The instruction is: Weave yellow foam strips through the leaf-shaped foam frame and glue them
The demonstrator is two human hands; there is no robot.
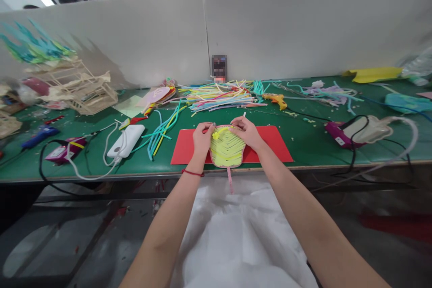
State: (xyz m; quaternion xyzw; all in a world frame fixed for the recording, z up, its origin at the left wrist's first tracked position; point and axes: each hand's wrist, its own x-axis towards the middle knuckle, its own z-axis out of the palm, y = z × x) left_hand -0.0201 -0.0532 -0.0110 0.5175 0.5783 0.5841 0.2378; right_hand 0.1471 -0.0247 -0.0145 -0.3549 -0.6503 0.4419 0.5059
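Note:
A small woven fan (228, 150), yellow-green strips inside a pink rim with a pink handle hanging over the table edge, lies on a red sheet (273, 141). My left hand (202, 137) grips the fan's upper left rim with curled fingers. My right hand (248, 131) pinches the fan's top right edge, fingers pressed on a yellow strip. A red string circles my left wrist.
A heap of coloured strips (219, 94) lies behind the sheet on the green table (303, 135). A yellow glue gun (275, 98) sits beside the heap; a white power bank (126, 140) with cables lies at left, wooden frames (84, 87) at far left, a purple device (337, 132) at right.

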